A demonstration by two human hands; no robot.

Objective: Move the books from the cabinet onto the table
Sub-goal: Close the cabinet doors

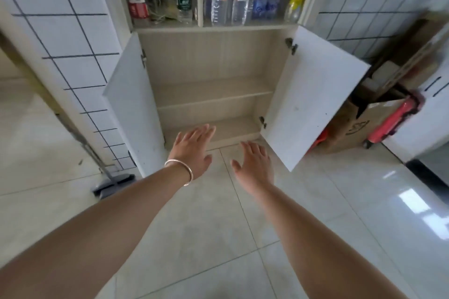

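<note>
Reaching toward the open cabinet (213, 94), the left hand (193, 150) and right hand (254, 165) hover flat with fingers spread, holding nothing, and no books or table are in view; both shelves look bare. Likely risk: groping for books that are not there, or a wrist clipping the right door (313, 104), which juts out close beside the right hand, while the left door (133, 104) narrows the gap, leaving free room only over the floor (218, 238)

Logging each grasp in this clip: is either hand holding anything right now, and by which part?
Nothing is held. The left hand and right hand are both open with straight fingers, no grip, in front of the open beige wooden cabinet.
</note>
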